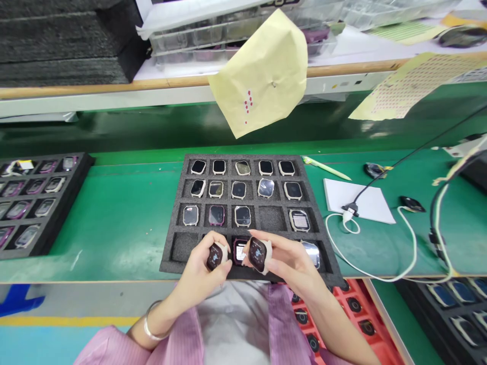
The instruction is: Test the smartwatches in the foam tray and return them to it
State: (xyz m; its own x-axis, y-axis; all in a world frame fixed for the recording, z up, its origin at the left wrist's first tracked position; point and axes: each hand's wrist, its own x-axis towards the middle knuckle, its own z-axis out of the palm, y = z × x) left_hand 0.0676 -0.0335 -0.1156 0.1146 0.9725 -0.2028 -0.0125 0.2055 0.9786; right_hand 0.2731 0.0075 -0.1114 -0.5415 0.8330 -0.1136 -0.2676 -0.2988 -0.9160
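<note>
My left hand point(207, 263) is closed around a smartwatch point(215, 256) with a light case and a lit dark screen. In my right hand point(285, 256) is a second smartwatch point(258, 254), also light-cased, its screen lit and tilted toward me. Both are held over the near row of a black foam tray point(175, 223). Rows of strapless watches sit in the tray's square pockets, among them a purple one point(216, 215) and one with a lit white screen point(300, 220). Between my hands a purple-framed watch point(239, 251) shows partly. My hands hide some near pockets.
Another foam tray of watches point(81, 175) lies at the left. To the right are a green pen point(327, 168), a white pad point(359, 200) and a white cable point(413, 243). A yellow paper point(266, 76) hangs from the shelf edge. Red trays point(361, 304) stand below the bench.
</note>
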